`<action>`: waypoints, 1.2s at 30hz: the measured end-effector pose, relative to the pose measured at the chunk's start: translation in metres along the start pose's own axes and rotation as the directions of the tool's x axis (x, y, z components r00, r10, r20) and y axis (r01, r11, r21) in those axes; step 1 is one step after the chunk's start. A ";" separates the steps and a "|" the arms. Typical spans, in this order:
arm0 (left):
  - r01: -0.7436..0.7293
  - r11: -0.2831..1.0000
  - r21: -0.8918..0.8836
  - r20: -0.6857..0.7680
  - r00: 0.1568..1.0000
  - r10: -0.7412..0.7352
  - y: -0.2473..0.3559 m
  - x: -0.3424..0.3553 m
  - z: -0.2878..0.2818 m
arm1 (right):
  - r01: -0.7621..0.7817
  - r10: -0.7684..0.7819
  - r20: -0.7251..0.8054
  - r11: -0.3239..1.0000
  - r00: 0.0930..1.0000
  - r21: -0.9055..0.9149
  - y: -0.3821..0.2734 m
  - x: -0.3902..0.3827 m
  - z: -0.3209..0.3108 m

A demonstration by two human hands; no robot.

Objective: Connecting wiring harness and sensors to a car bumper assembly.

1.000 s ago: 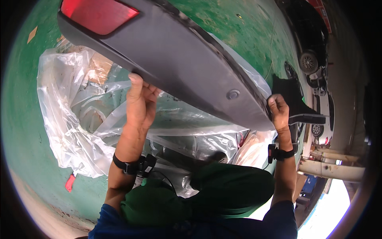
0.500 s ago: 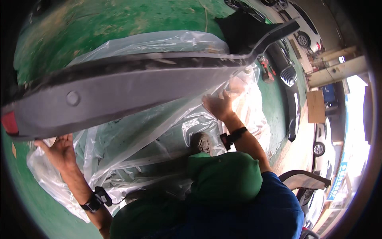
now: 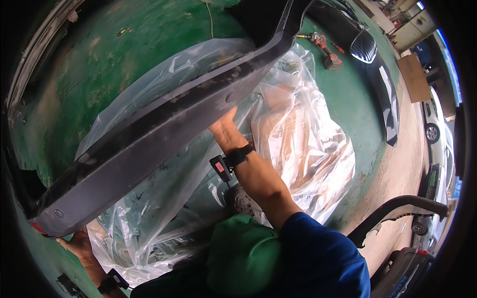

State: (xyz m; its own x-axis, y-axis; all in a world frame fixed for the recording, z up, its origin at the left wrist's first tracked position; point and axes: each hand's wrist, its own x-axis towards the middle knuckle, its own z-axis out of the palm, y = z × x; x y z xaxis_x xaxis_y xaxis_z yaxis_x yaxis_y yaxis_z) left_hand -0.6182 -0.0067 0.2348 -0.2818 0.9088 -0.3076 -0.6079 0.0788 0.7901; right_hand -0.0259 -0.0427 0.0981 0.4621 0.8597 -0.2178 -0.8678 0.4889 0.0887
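A long dark grey car bumper (image 3: 144,149) slants from the lower left up to the top centre. It has small round spots on its face and a red reflector (image 3: 38,228) at its near left end. My left hand (image 3: 78,243) holds the lower edge close to that reflector, its thumb sticking out and its other fingers partly hidden. Farther along the same edge, my right hand (image 3: 224,123) supports the bumper with its fingertips out of sight behind it. Beneath lies a crumpled clear plastic sheet (image 3: 298,129), spread on the green floor.
A red cordless drill (image 3: 325,49) lies right of the bumper's far end. Beyond it are other dark car body parts, including a chrome grille (image 3: 363,47). A curved black trim piece (image 3: 397,211) is at my right, near parked cars (image 3: 432,124). My shoe (image 3: 244,201) stands by the plastic.
The bumper has swung round, its far end going away and its left end coming nearer me. My right hand has moved left onto its edge; my left hand has come down with it.
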 end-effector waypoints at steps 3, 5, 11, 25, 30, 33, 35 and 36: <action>0.226 0.933 -0.282 0.096 0.974 -0.207 0.031 0.032 -0.061 | -0.030 0.030 -0.041 0.999 0.999 0.015 0.015 -0.010 0.013; 0.213 0.976 -0.055 0.018 0.977 -0.212 0.042 0.033 -0.090 | 0.048 -0.049 -0.122 0.999 0.991 -0.011 0.026 -0.024 0.021; -0.155 0.722 0.675 -0.210 0.897 0.389 0.075 0.016 -0.026 | 0.119 -0.152 -0.186 0.977 0.971 -0.178 0.063 -0.052 0.044; -0.656 -0.070 0.751 0.659 0.751 0.028 -0.068 -0.034 0.122 | 0.085 -0.132 -0.026 0.766 0.991 -0.638 0.120 -0.065 0.027; -0.682 -0.064 0.729 0.683 0.718 0.131 -0.057 -0.018 0.139 | 0.009 0.016 0.033 0.768 0.999 -0.640 0.131 -0.067 0.019; -0.715 -0.205 0.669 0.736 0.675 0.050 -0.054 -0.014 0.132 | -0.011 0.040 0.033 0.783 0.999 -0.621 0.123 -0.066 -0.001; -0.715 -0.215 0.665 0.741 0.668 0.070 -0.060 -0.020 0.136 | -0.012 0.031 0.018 0.762 0.999 -0.647 0.120 -0.067 -0.003; -0.710 -0.231 0.666 0.740 0.668 0.080 -0.059 -0.024 0.140 | -0.015 0.033 0.015 0.761 0.999 -0.648 0.122 -0.066 -0.007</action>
State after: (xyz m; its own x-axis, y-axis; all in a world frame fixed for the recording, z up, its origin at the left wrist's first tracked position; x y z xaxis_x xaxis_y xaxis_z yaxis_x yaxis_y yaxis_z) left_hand -0.4714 0.0244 0.2698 0.3124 0.9164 0.2501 0.8346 -0.3905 0.3886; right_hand -0.1642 -0.0411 0.1162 0.4362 0.8773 -0.2000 -0.7862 0.2634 -0.5590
